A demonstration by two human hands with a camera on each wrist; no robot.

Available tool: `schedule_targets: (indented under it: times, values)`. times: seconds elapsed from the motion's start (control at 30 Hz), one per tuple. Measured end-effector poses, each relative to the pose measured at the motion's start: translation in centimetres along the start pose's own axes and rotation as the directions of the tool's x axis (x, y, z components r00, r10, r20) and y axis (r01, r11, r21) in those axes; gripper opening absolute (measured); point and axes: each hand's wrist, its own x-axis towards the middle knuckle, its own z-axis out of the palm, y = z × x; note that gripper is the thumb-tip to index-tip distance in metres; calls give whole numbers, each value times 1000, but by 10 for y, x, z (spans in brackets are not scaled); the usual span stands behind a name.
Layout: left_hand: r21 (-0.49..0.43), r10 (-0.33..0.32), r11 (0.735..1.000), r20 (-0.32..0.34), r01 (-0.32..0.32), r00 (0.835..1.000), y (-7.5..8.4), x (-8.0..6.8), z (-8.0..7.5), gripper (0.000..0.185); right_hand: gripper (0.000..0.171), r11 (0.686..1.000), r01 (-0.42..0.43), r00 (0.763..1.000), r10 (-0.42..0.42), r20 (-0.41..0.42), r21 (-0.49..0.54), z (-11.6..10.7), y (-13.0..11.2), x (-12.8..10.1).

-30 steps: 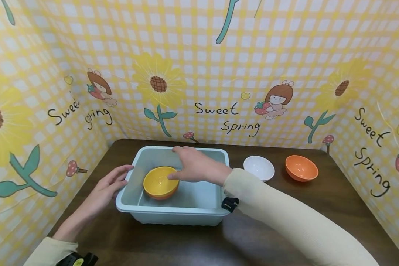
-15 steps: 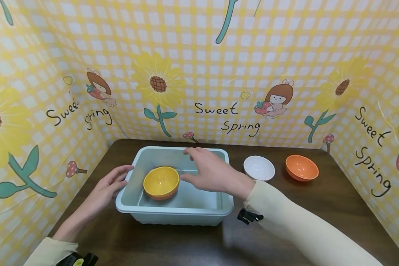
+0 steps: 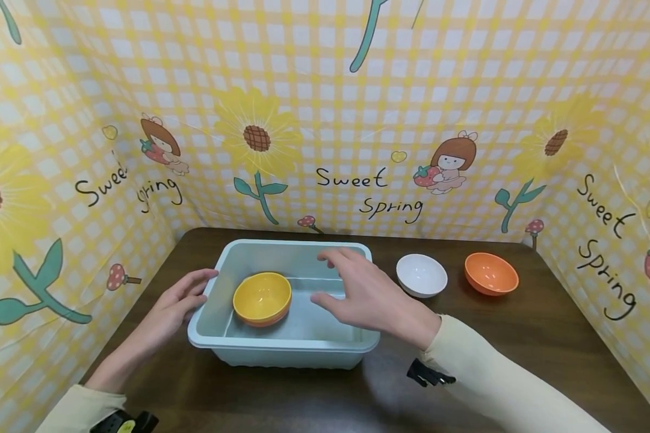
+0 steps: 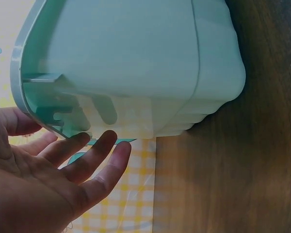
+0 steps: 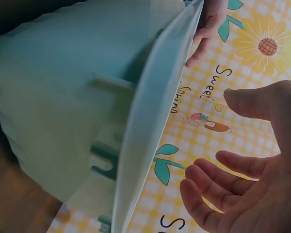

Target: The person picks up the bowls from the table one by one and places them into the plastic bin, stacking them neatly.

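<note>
A pale blue plastic tub point(image 3: 303, 345) stands on the dark wooden table. Inside it, on the left, sits a yellow bowl point(image 3: 262, 296) stacked on an orange one. My left hand point(image 3: 180, 294) rests with straight fingers against the tub's left rim; the left wrist view shows the fingers point(image 4: 89, 158) under that rim of the tub point(image 4: 136, 63). My right hand point(image 3: 364, 291) hovers open above the tub's right half and holds nothing. In the right wrist view its spread fingers point(image 5: 233, 189) hang beside the tub's rim point(image 5: 150, 116).
A white bowl point(image 3: 421, 275) and an orange bowl point(image 3: 490, 273) stand on the table to the right of the tub. Yellow checked panels with sunflowers wall in the table at the back and on both sides. Bare table lies in front of the tub.
My right hand has let go of the yellow bowl and drawn back to the right, above the tub's right half. The left hand and the bowls have stayed put.
</note>
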Motion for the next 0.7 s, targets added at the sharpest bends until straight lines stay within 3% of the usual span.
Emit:
schedule_targets:
  times: [0.7]
  values:
    - [-22, -4, 1000, 1, 4, 1000, 1, -1, 2, 47, 57, 999, -15, 992, 19, -127, 34, -3, 22, -36]
